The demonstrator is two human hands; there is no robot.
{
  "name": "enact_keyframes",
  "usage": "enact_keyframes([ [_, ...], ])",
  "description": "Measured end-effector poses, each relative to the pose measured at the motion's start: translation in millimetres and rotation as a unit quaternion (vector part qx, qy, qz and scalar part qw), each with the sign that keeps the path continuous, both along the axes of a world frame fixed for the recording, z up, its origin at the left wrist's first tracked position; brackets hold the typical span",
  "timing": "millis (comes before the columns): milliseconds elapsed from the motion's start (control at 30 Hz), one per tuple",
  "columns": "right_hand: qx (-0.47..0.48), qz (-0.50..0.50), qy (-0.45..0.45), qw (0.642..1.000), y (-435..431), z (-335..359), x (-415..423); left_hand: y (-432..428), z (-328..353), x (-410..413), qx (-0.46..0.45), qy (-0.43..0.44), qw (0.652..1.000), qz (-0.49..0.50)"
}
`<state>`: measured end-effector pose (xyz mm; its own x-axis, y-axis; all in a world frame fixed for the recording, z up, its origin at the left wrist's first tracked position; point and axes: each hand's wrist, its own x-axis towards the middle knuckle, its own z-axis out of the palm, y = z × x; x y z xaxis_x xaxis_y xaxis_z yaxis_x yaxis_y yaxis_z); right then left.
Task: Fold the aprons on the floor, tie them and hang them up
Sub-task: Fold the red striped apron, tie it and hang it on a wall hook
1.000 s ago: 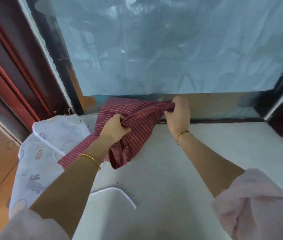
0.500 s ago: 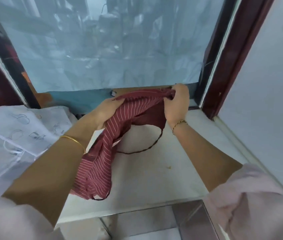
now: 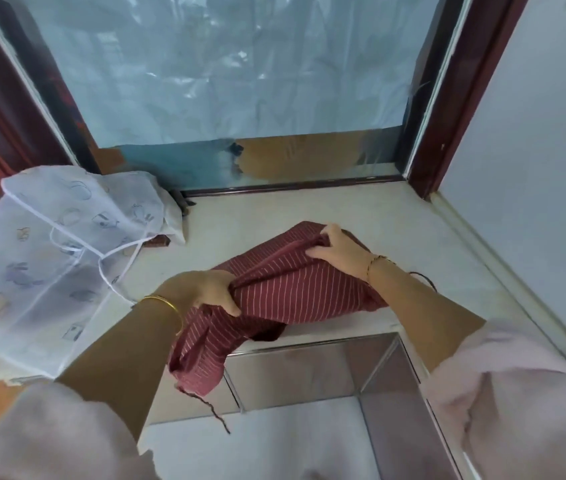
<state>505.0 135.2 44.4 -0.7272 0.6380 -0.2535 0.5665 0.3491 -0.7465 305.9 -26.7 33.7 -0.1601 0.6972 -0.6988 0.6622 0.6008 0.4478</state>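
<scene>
On the pale ledge, bunched maroon white-striped apron is gripped by left hand and right hand.

Tips of left hand fingers inside red apron folds; white apron corner behind forearm.

red striped apron: bunched, draped over ledge edge | white printed apron: crumpled, left

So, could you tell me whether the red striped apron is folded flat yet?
Not yet: the red striped apron is bunched between the left hand and right hand, one end drooping over the ledge.
</scene>
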Motion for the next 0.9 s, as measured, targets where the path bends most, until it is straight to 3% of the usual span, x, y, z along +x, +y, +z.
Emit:
enact_keyframes([
  [67, -0.003, 0.075, -0.076, 0.994, -10.2, -4.3, 4.7, -9.7, -11.6, -3.3, 0.106, 0.156, 0.982, -0.015],
  [133, 0.149, 0.115, -0.134, 0.973, -21.5, -21.7, 6.5, -23.4, -20.3, 0.3, 0.198, 0.242, 0.95, -0.005],
  [200, 0.265, 0.105, -0.13, 0.95, -43.8, -44.9, 11.6, -43.0, -37.5, 11.2, 0.225, 0.265, 0.937, -0.022],
  [267, 0.237, 0.11, -0.132, 0.956, -70.1, -79.3, 23.6, -68.4, -64.8, 25.6, 0.136, 0.222, 0.963, -0.075],
  [333, 0.118, 0.158, -0.216, 0.956, -93.9, -114.3, 39.9, -93.8, -94.5, 43.3, -0.015, 0.123, 0.985, -0.12],
  [367, 0.043, 0.182, -0.285, 0.94, -105.2, -127.8, 47.9, -104.4, -105.2, 52.3, -0.083, 0.085, 0.984, -0.135],
  [433, -0.123, 0.181, -0.411, 0.885, -128.8, -145.2, 62.6, -124.1, -122.8, 68.0, -0.212, 0.016, 0.967, -0.141],
  [500, -0.217, 0.174, -0.485, 0.829, -142.5, -149.9, 72.6, -136.6, -132.4, 78.7, -0.334, -0.077, 0.931, -0.127],
  [567, -0.218, 0.17, -0.48, 0.833, -143.5, -137.5, 73.5, -141.8, -133.0, 75.4, -0.366, -0.152, 0.915, -0.072],
  [633, -0.138, 0.135, -0.402, 0.895, -137.5, -116.2, 65.5, -137.1, -128.4, 64.5, -0.281, -0.133, 0.95, -0.03],
  [700, 0.025, 0.077, -0.288, 0.954, -131.7, -95.5, 56.4, -129.7, -114.9, 56.2, -0.09, 0.013, 0.995, -0.034],
  [733, 0.123, 0.048, -0.224, 0.966, -129.8, -87.5, 51.4, -124.7, -106.5, 53.2, 0.03, 0.108, 0.993, -0.025],
  [800, 0.276, -0.032, -0.108, 0.955, -129.3, -79.5, 45.1, -118.2, -85.7, 51.3, 0.212, 0.258, 0.942, 0.037],
  [900, 0.392, -0.137, 0.117, 0.902, -137.9, -83.9, 51.7, -126.7, -81.1, 50.4, 0.464, 0.445, 0.765, 0.05],
])
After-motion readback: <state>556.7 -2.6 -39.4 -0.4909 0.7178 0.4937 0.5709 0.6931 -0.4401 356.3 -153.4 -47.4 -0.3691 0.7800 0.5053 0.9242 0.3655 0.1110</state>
